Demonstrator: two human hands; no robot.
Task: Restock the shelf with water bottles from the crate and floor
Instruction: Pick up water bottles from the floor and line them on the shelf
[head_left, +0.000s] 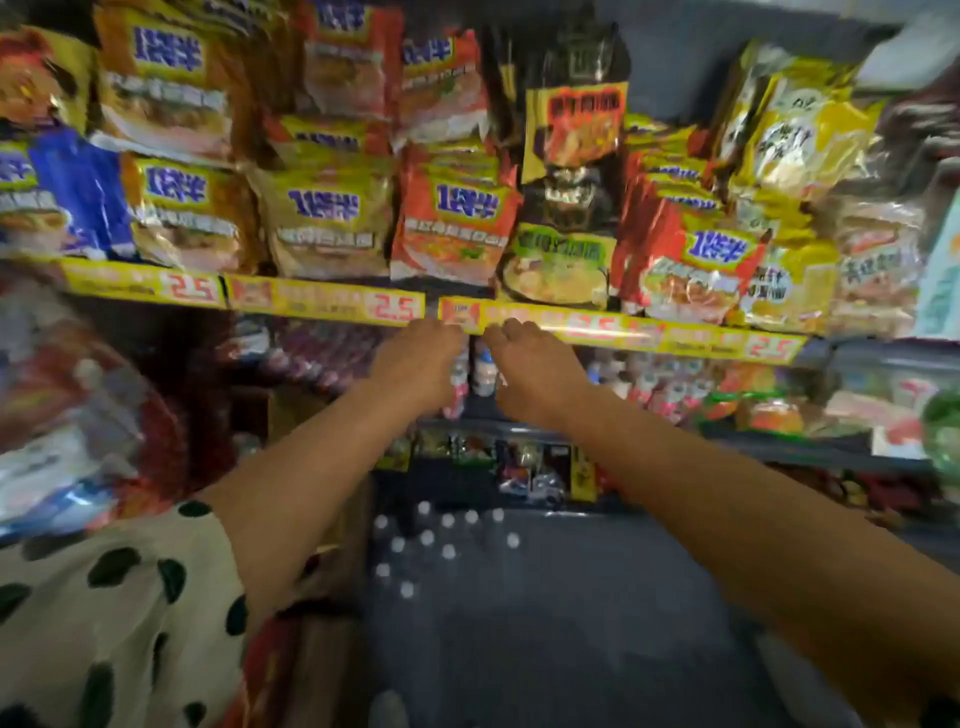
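Note:
Both my arms reach forward into the shelf level under the yellow price strip (623, 335). My left hand (415, 366) grips a small water bottle (456, 392) with a red-and-white label, which sticks out below its fingers. My right hand (537, 376) holds a second water bottle (485, 374) at its left edge. The two bottles are side by side between the hands. Motion blur and the backs of the hands hide the fingertips. More bottles of this kind (660, 395) stand on that shelf to the right. On the dark floor, several white-capped bottles (428, 540) stand in a cluster.
Instant noodle packs (452, 223) fill the shelf above the price strip. Packaged goods (524, 465) sit on the low shelf below the hands. Wrapped food packs (878, 410) lie at the right. A large plastic-wrapped bundle (67, 431) stands at the left beside my spotted sleeve (119, 613).

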